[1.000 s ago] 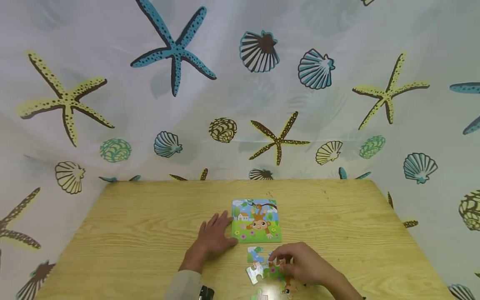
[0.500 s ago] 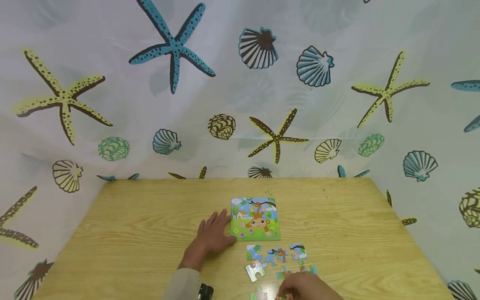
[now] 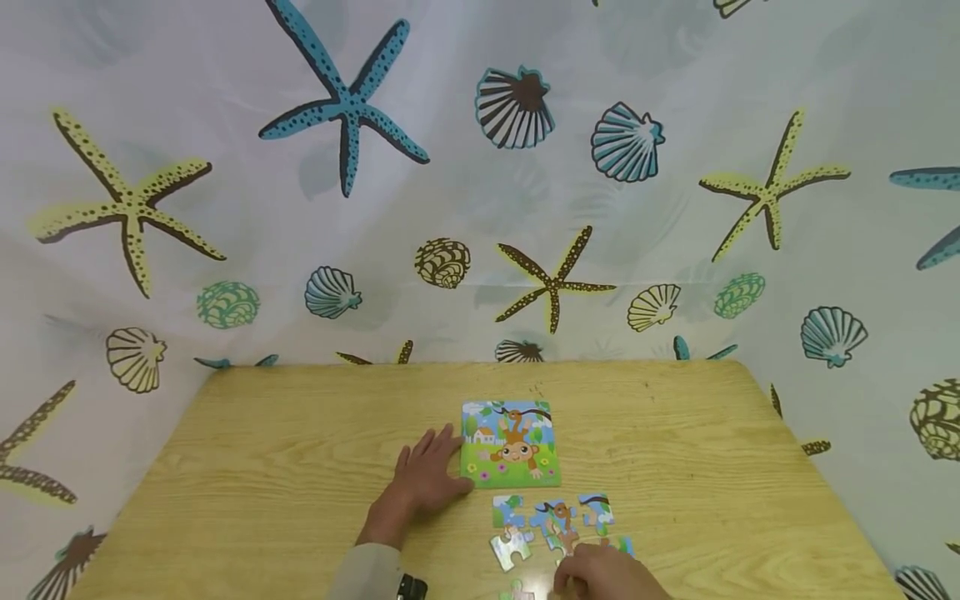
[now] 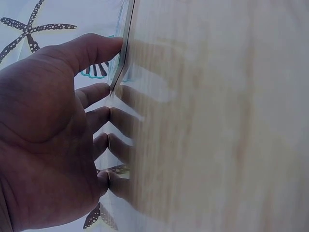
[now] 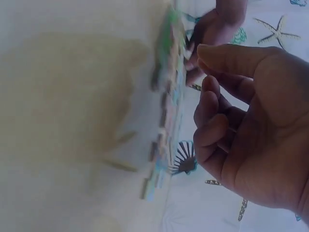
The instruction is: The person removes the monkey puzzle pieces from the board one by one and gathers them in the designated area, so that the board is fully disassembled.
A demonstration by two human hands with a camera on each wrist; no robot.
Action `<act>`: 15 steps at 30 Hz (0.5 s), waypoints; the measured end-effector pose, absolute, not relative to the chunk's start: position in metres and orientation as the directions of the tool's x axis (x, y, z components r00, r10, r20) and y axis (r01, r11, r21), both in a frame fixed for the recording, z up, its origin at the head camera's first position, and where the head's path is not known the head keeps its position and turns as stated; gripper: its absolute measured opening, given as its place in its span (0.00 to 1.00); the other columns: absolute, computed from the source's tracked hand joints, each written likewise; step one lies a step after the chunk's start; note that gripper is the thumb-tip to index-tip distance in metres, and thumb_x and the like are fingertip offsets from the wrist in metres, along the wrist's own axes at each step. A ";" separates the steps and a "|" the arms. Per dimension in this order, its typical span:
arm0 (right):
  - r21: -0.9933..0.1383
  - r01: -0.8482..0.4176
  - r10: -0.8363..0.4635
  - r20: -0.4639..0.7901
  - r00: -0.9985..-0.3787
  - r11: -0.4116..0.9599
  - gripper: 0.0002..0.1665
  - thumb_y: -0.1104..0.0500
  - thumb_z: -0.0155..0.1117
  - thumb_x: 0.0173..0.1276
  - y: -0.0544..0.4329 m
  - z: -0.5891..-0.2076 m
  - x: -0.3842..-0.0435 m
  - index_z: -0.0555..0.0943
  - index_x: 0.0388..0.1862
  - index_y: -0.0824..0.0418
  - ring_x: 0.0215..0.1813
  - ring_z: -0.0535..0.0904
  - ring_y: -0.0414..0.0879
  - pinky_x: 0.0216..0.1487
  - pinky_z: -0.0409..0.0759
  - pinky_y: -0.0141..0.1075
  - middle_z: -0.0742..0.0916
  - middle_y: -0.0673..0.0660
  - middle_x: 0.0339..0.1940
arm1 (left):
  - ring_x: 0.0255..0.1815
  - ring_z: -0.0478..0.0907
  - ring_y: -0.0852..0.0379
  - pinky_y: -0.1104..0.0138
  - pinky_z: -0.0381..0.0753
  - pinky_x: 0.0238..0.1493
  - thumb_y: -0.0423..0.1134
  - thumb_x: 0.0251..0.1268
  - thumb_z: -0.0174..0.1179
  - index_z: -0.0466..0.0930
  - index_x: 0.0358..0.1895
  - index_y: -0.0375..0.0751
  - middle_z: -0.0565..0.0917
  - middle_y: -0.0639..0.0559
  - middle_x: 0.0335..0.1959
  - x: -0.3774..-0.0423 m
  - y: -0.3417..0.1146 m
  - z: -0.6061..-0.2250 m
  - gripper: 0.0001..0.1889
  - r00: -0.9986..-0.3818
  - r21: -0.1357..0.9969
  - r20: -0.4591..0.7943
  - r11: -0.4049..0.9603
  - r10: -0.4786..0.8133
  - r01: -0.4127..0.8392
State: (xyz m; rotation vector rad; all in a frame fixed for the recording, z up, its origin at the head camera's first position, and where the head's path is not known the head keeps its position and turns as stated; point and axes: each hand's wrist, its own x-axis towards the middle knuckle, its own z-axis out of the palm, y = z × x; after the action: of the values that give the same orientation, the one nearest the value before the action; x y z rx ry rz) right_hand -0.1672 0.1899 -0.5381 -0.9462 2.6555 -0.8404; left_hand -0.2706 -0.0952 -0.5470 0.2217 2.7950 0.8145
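Observation:
A square picture board (image 3: 510,446) with a monkey scene lies on the table. My left hand (image 3: 427,473) rests at its left side with fingers spread; in the left wrist view the thumb (image 4: 99,50) touches the board's edge. Jigsaw pieces lie nearer me: a sky-and-leaf piece (image 3: 507,510), a snake piece (image 3: 553,517), a branch piece (image 3: 596,510) and a shiny pale piece (image 3: 510,547). My right hand (image 3: 611,573) is low over the nearer pieces, hiding some. In the right wrist view its fingers (image 5: 212,128) are loosely bent, a gap below the thumb, nothing held.
The wood-grain table (image 3: 300,467) extends to both sides of the pieces. A white curtain (image 3: 450,183) printed with starfish and shells stands behind and beside it. Another jigsaw piece (image 3: 517,592) lies at the bottom edge of the head view.
My right hand has moved from the snake piece toward me, uncovering the upper pieces. An orange-and-blue piece has shifted left and up, against the snake piece. My left hand stays put.

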 end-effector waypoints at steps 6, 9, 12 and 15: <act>-0.528 -0.487 -0.534 0.074 -0.843 0.696 0.09 0.59 0.68 0.62 0.183 -0.520 -0.205 0.85 0.42 0.58 0.34 0.75 0.35 0.33 0.74 0.26 0.82 0.47 0.35 | 0.80 0.45 0.40 0.39 0.37 0.76 0.49 0.60 0.61 0.63 0.72 0.45 0.54 0.44 0.79 -0.270 -0.096 -0.549 0.36 -0.968 0.560 -0.159 0.825 0.196 0.075; -0.480 -0.475 -0.503 0.080 -0.861 0.738 0.15 0.58 0.67 0.64 0.178 -0.521 -0.227 0.83 0.49 0.60 0.41 0.79 0.43 0.39 0.79 0.31 0.82 0.51 0.43 | 0.79 0.46 0.39 0.38 0.38 0.75 0.48 0.60 0.62 0.64 0.72 0.44 0.55 0.43 0.78 -0.269 -0.096 -0.546 0.36 -0.967 0.556 -0.160 0.827 0.201 0.080; -0.430 -0.488 -0.498 0.097 -0.862 0.760 0.21 0.58 0.68 0.63 0.172 -0.527 -0.246 0.81 0.55 0.62 0.47 0.79 0.48 0.46 0.81 0.39 0.81 0.55 0.49 | 0.79 0.46 0.39 0.38 0.38 0.75 0.49 0.59 0.62 0.64 0.72 0.45 0.55 0.44 0.78 -0.269 -0.096 -0.545 0.36 -0.966 0.553 -0.159 0.829 0.203 0.083; -0.397 -0.498 -0.500 0.109 -0.859 0.771 0.25 0.56 0.68 0.63 0.167 -0.534 -0.261 0.79 0.59 0.62 0.53 0.77 0.51 0.53 0.80 0.45 0.80 0.58 0.55 | 0.79 0.46 0.40 0.38 0.38 0.75 0.49 0.59 0.62 0.63 0.72 0.46 0.54 0.44 0.78 -0.269 -0.097 -0.547 0.37 -0.965 0.554 -0.160 0.828 0.206 0.085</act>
State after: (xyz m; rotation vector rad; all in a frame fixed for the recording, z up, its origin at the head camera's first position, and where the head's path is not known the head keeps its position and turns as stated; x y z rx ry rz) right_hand -0.2606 0.1667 -0.5340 -0.8321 2.9532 -0.6604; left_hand -0.2692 -0.0966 -0.5471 0.2252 2.7973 0.8323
